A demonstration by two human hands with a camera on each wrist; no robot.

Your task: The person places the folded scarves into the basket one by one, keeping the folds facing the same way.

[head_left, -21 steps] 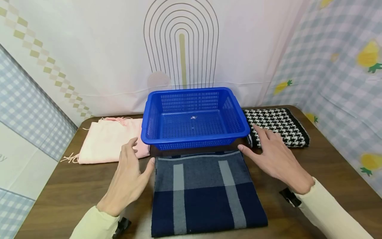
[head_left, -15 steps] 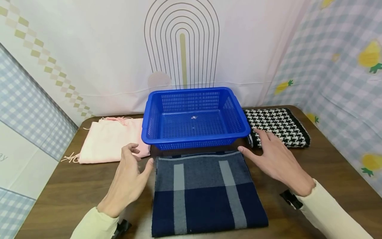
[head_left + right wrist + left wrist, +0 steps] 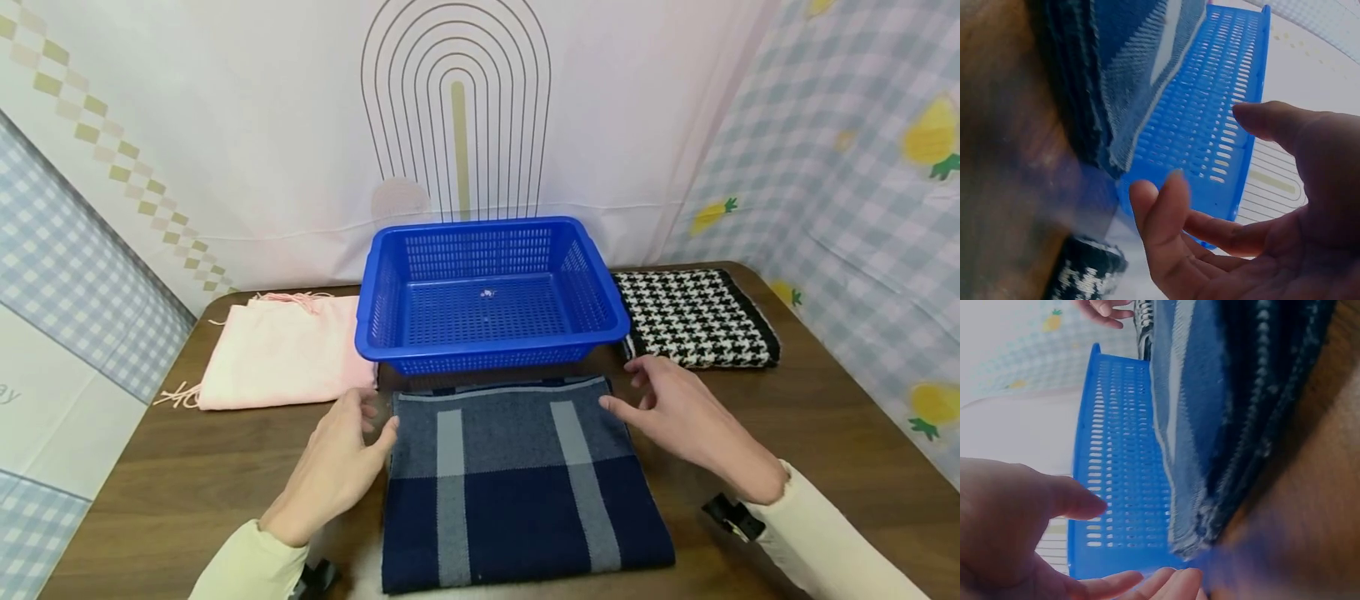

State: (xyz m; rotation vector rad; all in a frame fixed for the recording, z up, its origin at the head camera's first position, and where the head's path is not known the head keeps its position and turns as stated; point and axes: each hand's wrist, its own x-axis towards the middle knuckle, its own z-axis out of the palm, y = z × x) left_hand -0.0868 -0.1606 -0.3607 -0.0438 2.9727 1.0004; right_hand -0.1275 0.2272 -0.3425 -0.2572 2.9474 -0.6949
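Note:
A folded scarf in navy and grey-blue with light stripes (image 3: 517, 483) lies flat on the table in front of me. My left hand (image 3: 333, 467) hovers at its far left corner, thumb and fingers spread apart. At the opposite far corner is my right hand (image 3: 693, 421), its fingers loosely bent and nothing between them. Both wrist views show the layered edge of the navy scarf (image 3: 1210, 425) beside the fingers, with a gap between thumb and fingertips. Just behind the scarf stands a blue plastic basket (image 3: 491, 350), holding only a tiny pale spot on its floor.
Left of the basket lies a folded pink scarf (image 3: 285, 358) with fringe. A black-and-white houndstooth scarf (image 3: 697, 321) is folded to the right of the basket. A patterned cloth wall (image 3: 300, 125) rises behind the wooden table (image 3: 165, 483).
Both hands have come back toward me to the scarf's far corners, the left also shifting slightly right. The right fingers have left the houndstooth scarf's area. Scarves and basket stay put.

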